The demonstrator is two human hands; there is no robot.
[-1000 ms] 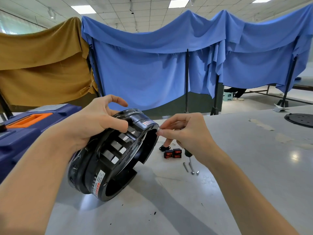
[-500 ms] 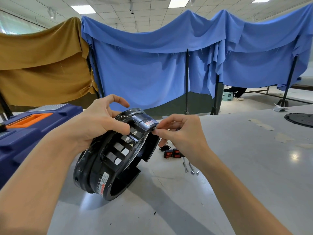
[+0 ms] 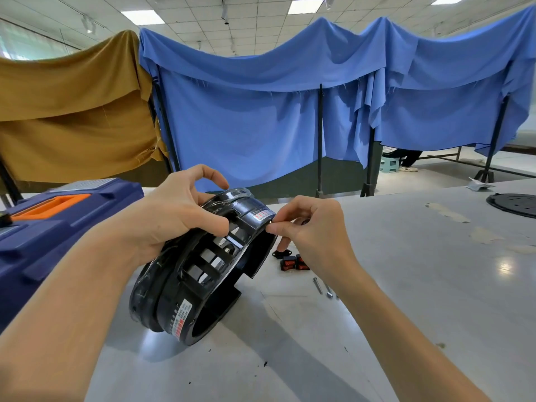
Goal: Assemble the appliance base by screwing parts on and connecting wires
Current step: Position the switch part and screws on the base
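**Slotted black base held on edge**

The glossy, ring-shaped plastic base (image 3: 203, 274) stands tilted near the centre of the smooth grey desk (image 3: 420, 285). The left hand (image 3: 174, 219) grips its top, and the right hand (image 3: 316, 230) pinches the upper rim. It has shifted slightly right since a second ago. Bare desk lies to the right, with a toolbox (image 3: 58, 224) crowding the left.

Tipped the appliance base (image 3: 174, 297) slightly more upright and drew its lower edge rightward on the table (image 3: 406, 285). Slid the thumb of the left hand (image 3: 174, 219) farther along the rim toward the label (image 3: 261, 215) and curled its index finger down onto the top edge. Lowered the wrist of the right hand (image 3: 319, 230) over a dark handle beside the red switches (image 3: 290, 262).
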